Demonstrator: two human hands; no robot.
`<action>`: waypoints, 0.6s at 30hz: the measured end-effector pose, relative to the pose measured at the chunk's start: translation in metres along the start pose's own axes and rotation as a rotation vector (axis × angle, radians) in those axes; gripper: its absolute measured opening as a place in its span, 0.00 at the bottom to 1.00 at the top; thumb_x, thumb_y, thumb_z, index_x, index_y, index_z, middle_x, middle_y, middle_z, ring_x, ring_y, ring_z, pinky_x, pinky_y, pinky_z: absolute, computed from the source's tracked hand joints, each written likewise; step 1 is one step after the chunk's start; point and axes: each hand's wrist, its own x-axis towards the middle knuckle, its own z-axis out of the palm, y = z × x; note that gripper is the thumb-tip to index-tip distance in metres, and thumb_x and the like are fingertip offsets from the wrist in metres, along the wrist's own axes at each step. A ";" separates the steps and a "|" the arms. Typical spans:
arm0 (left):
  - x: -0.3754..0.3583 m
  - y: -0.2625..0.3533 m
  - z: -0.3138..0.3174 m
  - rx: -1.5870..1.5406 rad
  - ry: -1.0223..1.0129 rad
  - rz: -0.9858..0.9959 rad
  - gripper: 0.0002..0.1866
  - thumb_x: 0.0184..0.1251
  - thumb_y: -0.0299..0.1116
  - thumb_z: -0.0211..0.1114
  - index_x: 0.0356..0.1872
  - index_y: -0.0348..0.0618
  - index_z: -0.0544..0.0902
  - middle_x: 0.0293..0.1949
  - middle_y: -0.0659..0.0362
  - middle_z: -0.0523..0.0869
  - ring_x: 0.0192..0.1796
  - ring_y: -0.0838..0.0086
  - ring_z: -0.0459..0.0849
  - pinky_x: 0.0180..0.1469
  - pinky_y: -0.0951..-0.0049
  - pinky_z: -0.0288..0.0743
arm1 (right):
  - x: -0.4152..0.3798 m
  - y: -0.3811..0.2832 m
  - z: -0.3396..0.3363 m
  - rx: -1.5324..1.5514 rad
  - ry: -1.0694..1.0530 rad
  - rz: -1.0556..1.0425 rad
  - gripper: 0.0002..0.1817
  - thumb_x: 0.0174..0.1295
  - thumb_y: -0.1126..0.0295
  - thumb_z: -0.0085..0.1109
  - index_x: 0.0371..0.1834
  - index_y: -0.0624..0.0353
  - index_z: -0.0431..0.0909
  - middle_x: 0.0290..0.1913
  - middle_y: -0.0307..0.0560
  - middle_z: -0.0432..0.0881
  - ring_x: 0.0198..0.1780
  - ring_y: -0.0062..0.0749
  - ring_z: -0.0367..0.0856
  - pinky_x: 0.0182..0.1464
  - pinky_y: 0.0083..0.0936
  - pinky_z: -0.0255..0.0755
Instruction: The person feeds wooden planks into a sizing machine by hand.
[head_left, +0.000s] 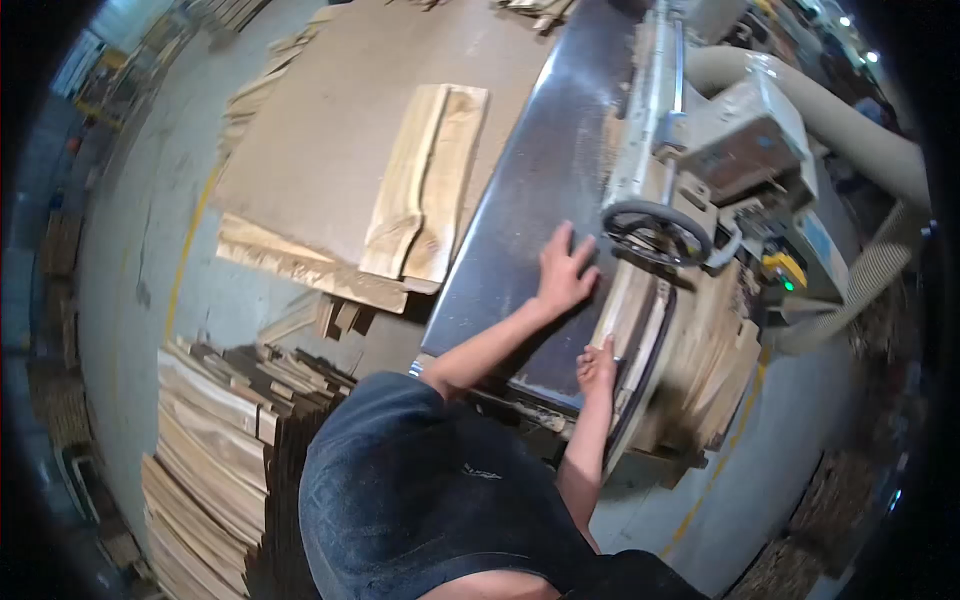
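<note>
My left hand (pixel 567 275) is over the metal machine table (pixel 530 190), its fingers spread and nothing in them. A narrow wooden board (pixel 627 300) lies lengthwise along the machine's feed strip, running in under the black handwheel (pixel 657 233). At the board's near end my right hand (pixel 597 368) has its fingers curled around the edge. The left fingertips are just left of the board, below the handwheel.
Left of the table, two boards with wavy edges (pixel 425 185) lie on a large brown sheet (pixel 310 140). Stacked planks (pixel 215 440) stand at lower left. A machine housing (pixel 750 140) with a thick hose (pixel 840 110) rises at right, above more wood pieces (pixel 705 380).
</note>
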 end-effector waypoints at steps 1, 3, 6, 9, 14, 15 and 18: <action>0.010 -0.020 -0.033 0.083 0.046 -0.042 0.35 0.53 0.38 0.73 0.66 0.50 0.75 0.69 0.32 0.64 0.68 0.35 0.66 0.69 0.43 0.60 | -0.004 -0.008 0.009 0.019 0.020 -0.037 0.36 0.66 0.29 0.44 0.35 0.57 0.75 0.18 0.34 0.70 0.18 0.22 0.75 0.15 0.13 0.56; 0.016 -0.074 -0.092 0.299 0.237 -0.162 0.36 0.51 0.41 0.75 0.64 0.47 0.76 0.69 0.33 0.64 0.68 0.36 0.66 0.69 0.42 0.58 | -0.004 -0.021 0.019 0.003 0.023 -0.060 0.35 0.65 0.29 0.45 0.33 0.55 0.75 0.17 0.31 0.69 0.19 0.21 0.76 0.15 0.12 0.56; 0.010 -0.124 -0.181 0.833 0.235 -0.559 0.51 0.45 0.61 0.76 0.71 0.47 0.68 0.67 0.32 0.67 0.68 0.39 0.67 0.69 0.41 0.58 | 0.005 -0.038 0.030 0.023 -0.008 -0.137 0.33 0.65 0.32 0.50 0.29 0.54 0.76 0.16 0.32 0.72 0.18 0.21 0.77 0.13 0.12 0.61; 0.010 -0.148 -0.252 0.581 -0.192 -0.849 0.60 0.32 0.62 0.82 0.73 0.50 0.65 0.70 0.32 0.61 0.71 0.36 0.62 0.67 0.37 0.60 | 0.039 -0.040 0.030 0.112 -0.162 -0.340 0.30 0.70 0.38 0.48 0.37 0.58 0.77 0.23 0.35 0.75 0.22 0.20 0.75 0.17 0.12 0.60; -0.009 -0.174 -0.269 0.204 -0.344 -0.576 0.47 0.46 0.50 0.78 0.70 0.45 0.70 0.46 0.45 0.85 0.46 0.58 0.85 0.47 0.64 0.80 | -0.025 -0.024 0.073 0.200 -0.410 -0.473 0.17 0.72 0.53 0.55 0.37 0.56 0.78 0.31 0.42 0.81 0.32 0.27 0.80 0.28 0.18 0.70; -0.017 -0.170 -0.265 0.004 -0.328 -0.512 0.44 0.51 0.44 0.76 0.71 0.44 0.68 0.46 0.47 0.85 0.43 0.61 0.85 0.45 0.64 0.80 | -0.019 -0.009 0.075 0.088 -0.391 -0.369 0.18 0.71 0.51 0.56 0.37 0.56 0.79 0.31 0.43 0.82 0.32 0.27 0.82 0.27 0.20 0.70; -0.056 -0.112 -0.247 -0.358 -0.204 -0.551 0.54 0.56 0.22 0.68 0.79 0.45 0.41 0.43 0.54 0.82 0.38 0.73 0.80 0.37 0.71 0.79 | -0.063 0.048 0.079 -0.292 -0.371 -0.439 0.22 0.71 0.47 0.54 0.36 0.55 0.82 0.32 0.42 0.85 0.31 0.24 0.82 0.30 0.20 0.73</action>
